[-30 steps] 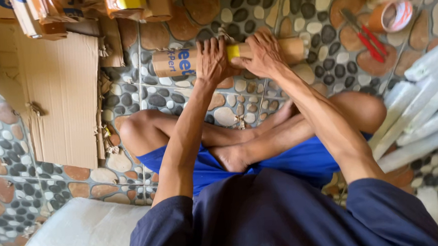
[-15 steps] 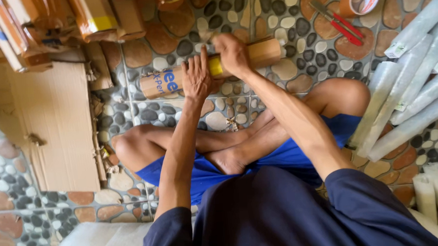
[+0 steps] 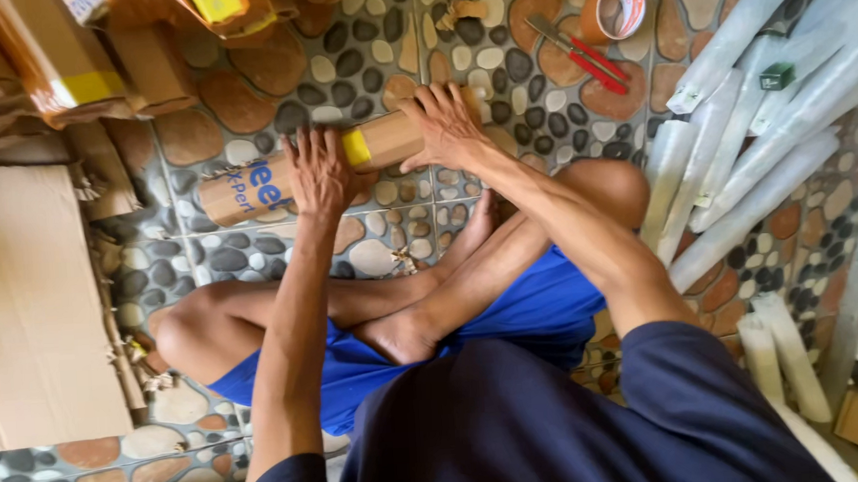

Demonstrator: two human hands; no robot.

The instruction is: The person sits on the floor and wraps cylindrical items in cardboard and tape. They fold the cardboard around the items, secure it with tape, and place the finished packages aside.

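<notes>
Now the left hand [image 3: 318, 173] lies flat, fingers spread, on a brown cardboard tube [image 3: 346, 157] that rests on the pebble-pattern floor [image 3: 539, 98] in front of the crossed legs. The right hand [image 3: 447, 123] presses on the tube's other end, fingers open, beside a yellow tape band [image 3: 357, 147]. Red-handled scissors [image 3: 576, 52] and a tape roll [image 3: 614, 8] lie further away.

Matt brown cardboard tube [image 3: 347, 162] with glossy yellow tape band [image 3: 357, 147]. Beyond tube: glossy tape roll [image 3: 613, 9], red-handled metal scissors [image 3: 576, 52]. Right of tube: smooth, shiny white plastic-wrapped rolls [image 3: 764, 106]. Left of tube: flat, matt cardboard sheet [image 3: 26, 301]. Beneath tube: smooth pebble-patterned floor tiles [image 3: 539, 108].
</notes>
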